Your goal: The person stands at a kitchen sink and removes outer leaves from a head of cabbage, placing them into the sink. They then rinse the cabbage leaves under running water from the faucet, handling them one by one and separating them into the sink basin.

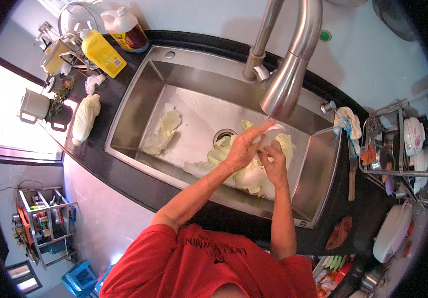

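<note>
Beneath the spray head of the steel faucet [286,84], a pale napa cabbage leaf [273,133] is held between both my hands over the sink [194,104]. My left hand [243,148] has its fingers closed on the leaf's left side. Lower down, my right hand [275,164] pinches the same leaf, its fingertips partly hidden. Loose cabbage leaves [251,180] are heaped under my hands and reach toward the drain [224,135]. Apart from them, more leaves [164,130] lie at the basin's left end.
A whole napa cabbage [86,118] rests on the dark counter left of the sink. Behind it stand a yellow bottle [102,53] and a white jug [124,29]. Along the right are a knife [352,179], a cloth [348,121] and a dish rack [397,154].
</note>
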The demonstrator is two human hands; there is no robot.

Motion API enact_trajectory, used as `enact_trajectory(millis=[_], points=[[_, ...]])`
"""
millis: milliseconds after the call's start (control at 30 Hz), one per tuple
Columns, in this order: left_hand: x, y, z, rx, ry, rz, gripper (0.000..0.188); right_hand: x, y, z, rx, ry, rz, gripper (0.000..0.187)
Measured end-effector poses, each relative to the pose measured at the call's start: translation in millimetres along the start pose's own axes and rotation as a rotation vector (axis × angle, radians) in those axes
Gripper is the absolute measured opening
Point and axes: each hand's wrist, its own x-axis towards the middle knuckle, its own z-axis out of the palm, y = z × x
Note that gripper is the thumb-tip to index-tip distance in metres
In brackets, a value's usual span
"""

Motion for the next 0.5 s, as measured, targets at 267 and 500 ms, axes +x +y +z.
enact_trajectory(millis=[267,500], points=[[-3,-60,-68,0.413,0.182,-0.106,0.030,14,13,18,-0.176,-0.276,0.189,0.025],[-40,-123,-151,0.631,0.153,-0.460,0.030,-9,18,63,-0.685,-0.733,-0.453,0.024]])
